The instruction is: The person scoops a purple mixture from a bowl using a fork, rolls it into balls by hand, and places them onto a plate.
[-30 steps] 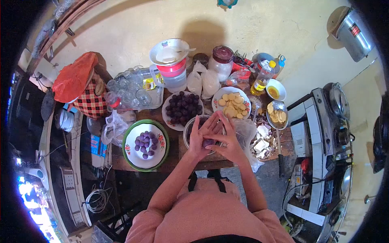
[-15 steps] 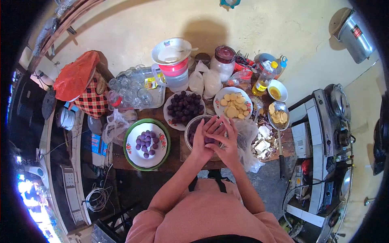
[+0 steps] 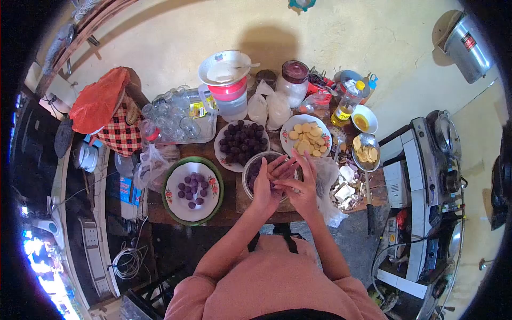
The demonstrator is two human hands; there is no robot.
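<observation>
The step in hand looked like working a small piece by hand, probably shaping purple dough into a ball, over a clear bowl (image 3: 246, 184) on the wooden surface (image 3: 234, 200). The left hand (image 3: 266, 188) lay open, palm turned up and fingers spread, while the right hand (image 3: 300, 190) leaned in, some fingers bent over that palm. Whether they gripped a piece could not be told. The next move seemed to call for light, even pressure, with the palms kept above the bowl.

Purple dough (image 3: 256, 169) showed in the bowl, partly hidden by the left hand. Left of it, matte purple balls (image 3: 199, 201), round and roughly alike in size, clustered on a white floral plate (image 3: 210, 209) inside a green rim (image 3: 166, 209). Darker, shinier balls (image 3: 242, 140) were heaped on another plate (image 3: 219, 156) behind.
</observation>
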